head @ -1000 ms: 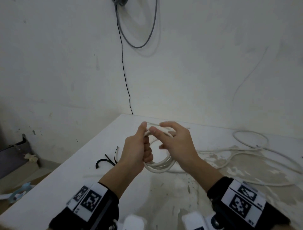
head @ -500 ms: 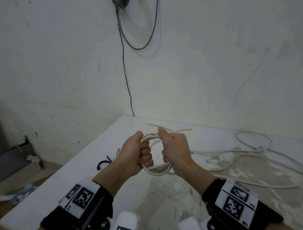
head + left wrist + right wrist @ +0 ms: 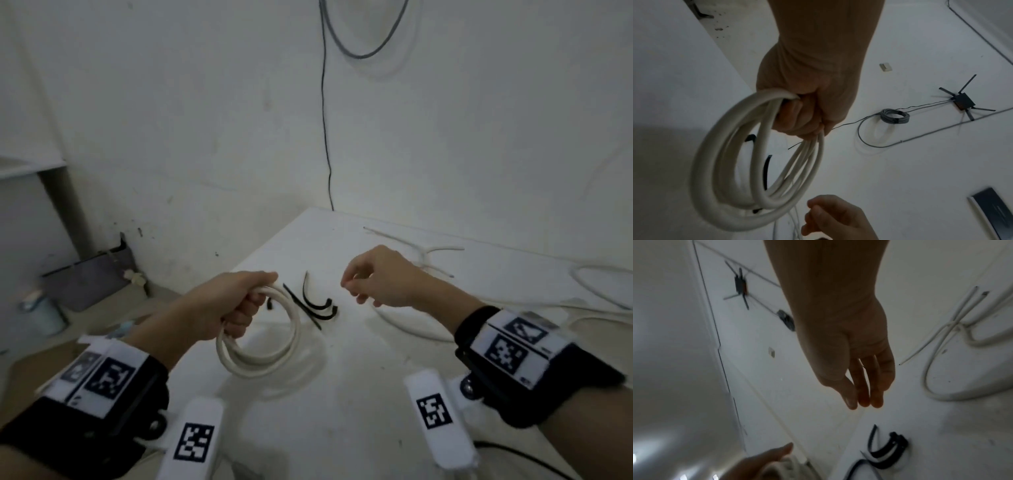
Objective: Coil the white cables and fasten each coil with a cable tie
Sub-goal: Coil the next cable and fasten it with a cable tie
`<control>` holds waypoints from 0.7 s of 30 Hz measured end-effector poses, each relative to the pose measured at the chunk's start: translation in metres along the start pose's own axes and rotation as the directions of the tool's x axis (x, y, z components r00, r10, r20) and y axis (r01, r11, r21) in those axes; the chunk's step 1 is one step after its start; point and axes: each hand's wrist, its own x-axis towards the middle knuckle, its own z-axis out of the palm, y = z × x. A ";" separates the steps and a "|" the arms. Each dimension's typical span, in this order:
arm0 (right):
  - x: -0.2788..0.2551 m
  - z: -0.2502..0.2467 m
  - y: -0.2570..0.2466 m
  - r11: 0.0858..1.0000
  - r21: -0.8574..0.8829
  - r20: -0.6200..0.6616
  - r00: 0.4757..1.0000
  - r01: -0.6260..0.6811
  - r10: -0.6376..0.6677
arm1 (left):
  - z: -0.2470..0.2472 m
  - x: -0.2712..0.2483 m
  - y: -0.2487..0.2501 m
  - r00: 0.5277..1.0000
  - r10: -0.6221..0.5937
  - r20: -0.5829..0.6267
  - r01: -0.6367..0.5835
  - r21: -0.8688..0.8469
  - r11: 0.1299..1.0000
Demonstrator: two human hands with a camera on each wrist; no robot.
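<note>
My left hand (image 3: 236, 305) grips a white cable coil (image 3: 263, 349) of several loops, held above the white table (image 3: 342, 394); the left wrist view shows the fingers curled round the coil (image 3: 748, 162). Black cable ties (image 3: 318, 305) lie on the table between my hands, also seen low in the right wrist view as black cable ties (image 3: 888, 449). My right hand (image 3: 370, 284) hovers to the right of the ties, holding nothing, its fingers (image 3: 865, 395) loosely extended downward above the table.
More loose white cable (image 3: 513, 308) sprawls across the table's right side, with bare ends (image 3: 953, 321) near the far edge. A thin black wire (image 3: 325, 137) runs down the wall. The table's left edge drops to a floor with clutter (image 3: 89, 281).
My right hand has let go of the coil and moved right, now empty. The left hand alone carries the coil, shifted left and lower. The view has turned left, showing the black ties.
</note>
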 end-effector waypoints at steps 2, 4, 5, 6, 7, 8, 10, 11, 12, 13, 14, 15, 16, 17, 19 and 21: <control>0.013 0.013 0.000 0.976 -0.213 0.118 0.993 0.042 -0.017 | -0.003 0.001 -0.009 0.999 -0.046 0.021 0.045 0.038 0.998; 0.022 0.028 -0.003 0.952 -0.299 0.179 0.984 0.070 -0.017 | -0.005 0.003 -0.013 0.996 -0.081 0.039 0.079 0.047 0.996; 0.026 0.035 -0.004 0.947 -0.314 0.181 0.983 0.071 -0.014 | -0.005 0.004 -0.014 0.995 -0.091 0.044 0.089 0.046 0.995; 0.030 0.043 -0.005 0.938 -0.341 0.167 0.986 0.057 0.001 | -0.006 0.005 -0.014 0.994 -0.098 0.048 0.096 0.045 0.994; 0.034 0.050 -0.006 0.920 -0.391 0.151 0.988 0.042 0.019 | -0.006 0.006 -0.015 0.993 -0.103 0.054 0.101 0.044 0.994; 0.036 0.056 -0.007 0.891 -0.454 0.140 0.989 0.022 0.047 | -0.006 0.007 -0.015 0.992 -0.109 0.061 0.106 0.046 0.993; 0.038 0.065 -0.009 0.847 -0.531 0.127 0.988 -0.010 0.091 | -0.004 0.009 -0.013 0.990 -0.122 0.072 0.118 0.052 0.992; 0.038 0.067 -0.010 0.847 -0.531 0.127 0.987 -0.017 0.100 | -0.003 0.010 -0.013 0.989 -0.129 0.078 0.125 0.052 0.991; 0.039 0.067 -0.010 0.854 -0.520 0.133 0.985 -0.023 0.107 | -0.002 0.012 -0.012 0.987 -0.136 0.086 0.132 0.048 0.990; 0.040 0.065 -0.009 0.859 -0.511 0.143 0.984 -0.021 0.109 | -0.002 0.013 -0.012 0.985 -0.146 0.094 0.143 0.040 0.989; 0.039 0.062 -0.008 0.870 -0.492 0.154 0.981 -0.027 0.118 | -0.002 0.014 -0.012 0.982 -0.158 0.104 0.156 0.028 0.987; 0.038 0.057 -0.007 0.894 -0.446 0.172 0.977 -0.034 0.122 | -0.002 0.015 -0.012 0.979 -0.168 0.116 0.168 0.013 0.986; 0.035 0.050 -0.005 0.928 -0.369 0.192 0.974 -0.043 0.121 | -0.002 0.016 -0.013 0.976 -0.174 0.129 0.176 -0.002 0.984; 0.032 0.043 -0.004 0.960 -0.275 0.201 0.974 -0.052 0.110 | -0.002 0.017 -0.013 0.974 -0.175 0.142 0.180 -0.017 0.984; 0.024 0.026 0.000 0.994 -0.084 0.203 0.975 -0.077 0.093 | 0.002 0.019 -0.013 0.971 -0.173 0.164 0.181 -0.039 0.983; 0.015 0.011 0.002 0.993 0.045 0.227 0.969 -0.110 0.097 | 0.009 0.019 -0.011 0.967 -0.166 0.191 0.178 -0.043 0.983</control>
